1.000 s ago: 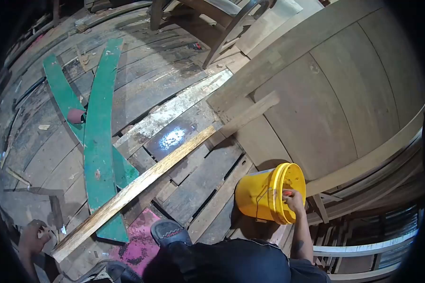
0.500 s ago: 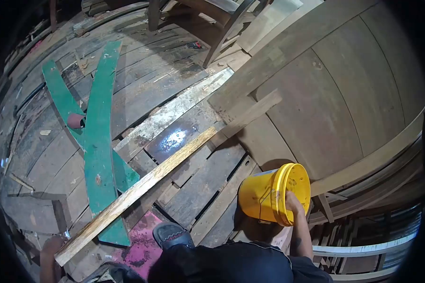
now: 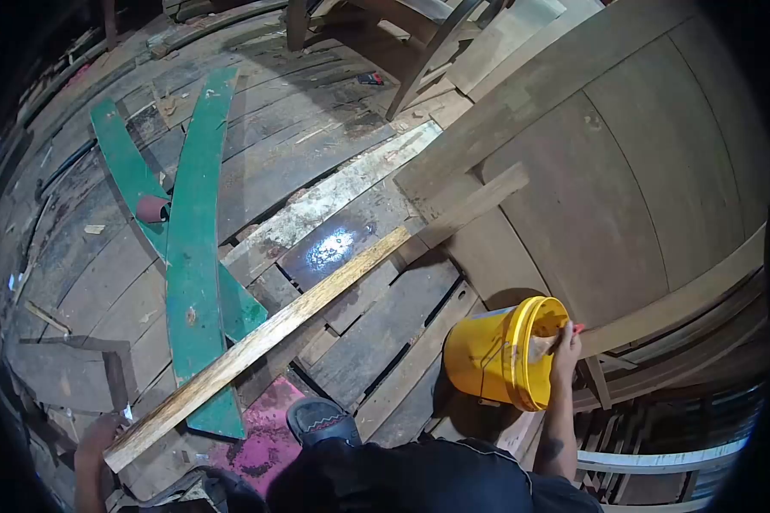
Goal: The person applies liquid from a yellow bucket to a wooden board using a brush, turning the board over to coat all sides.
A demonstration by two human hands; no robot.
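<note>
The left hand (image 3: 92, 445) sits low at the near end of a plank (image 3: 257, 338). It is dim there, so I cannot tell whether the fingers are closed on the wood or only against it. From that hand the plank runs up and away to the right, across the floorboards (image 3: 376, 333). Beyond the hand two green boards (image 3: 192, 256) lie crossed under the plank, and a dark red roll (image 3: 152, 208) rests at their far crossing. Right of the hand are a pink patch (image 3: 261, 440) and a shoe (image 3: 316, 419), just beside each other.

Well apart to the right, the right hand (image 3: 565, 346) is at the mouth of a yellow bucket (image 3: 483, 359). The bucket lies tipped on its side, mouth towards that hand. The fingers are closed round a red-ended thing (image 3: 578, 327), too small to name, with something tan just inside the rim by the palm. Above and right of this hand a wide wooden panel (image 3: 624, 171) fills the view.
</note>
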